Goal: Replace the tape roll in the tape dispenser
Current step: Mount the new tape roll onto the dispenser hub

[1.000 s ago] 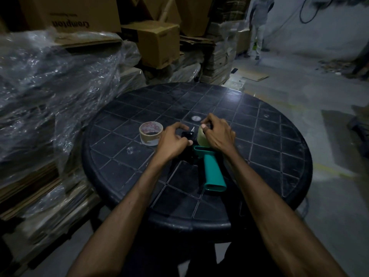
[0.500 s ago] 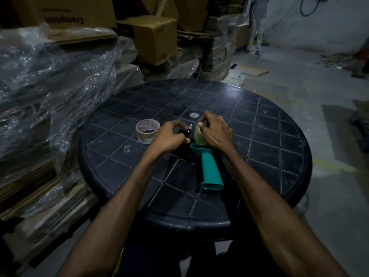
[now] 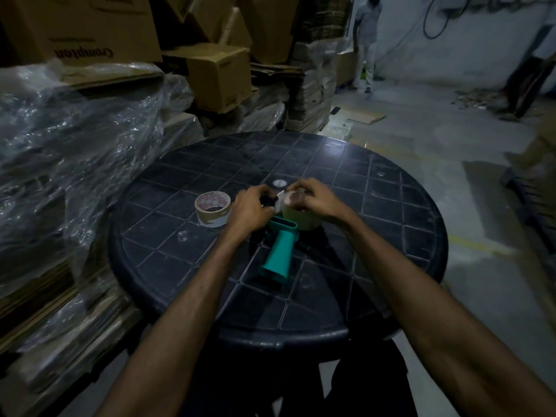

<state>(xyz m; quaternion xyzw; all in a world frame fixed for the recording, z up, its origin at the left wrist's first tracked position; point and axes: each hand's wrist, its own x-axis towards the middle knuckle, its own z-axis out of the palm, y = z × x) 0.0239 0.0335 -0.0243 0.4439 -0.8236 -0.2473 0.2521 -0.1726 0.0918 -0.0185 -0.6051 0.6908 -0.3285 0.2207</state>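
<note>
Left hand (image 3: 251,210) grips the teal tape dispenser's (image 3: 278,251) head on the dark surface (image 3: 391,236); right hand (image 3: 316,200) pinches the mounted roll (image 3: 301,219). Likely threading tape next; a second roll (image 3: 213,208) lies just beside.

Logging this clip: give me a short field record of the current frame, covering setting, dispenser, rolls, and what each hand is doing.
setting: round dark table in a dim storeroom with cardboard boxes
dispenser: tape dispenser, teal handle, lying on the table, handle toward the person
mounted roll: tape roll at the dispenser head
spare roll: loose roll lying flat, left of the dispenser
left hand: grips the dispenser's black front part
right hand: fingers curled on the tape roll
</note>
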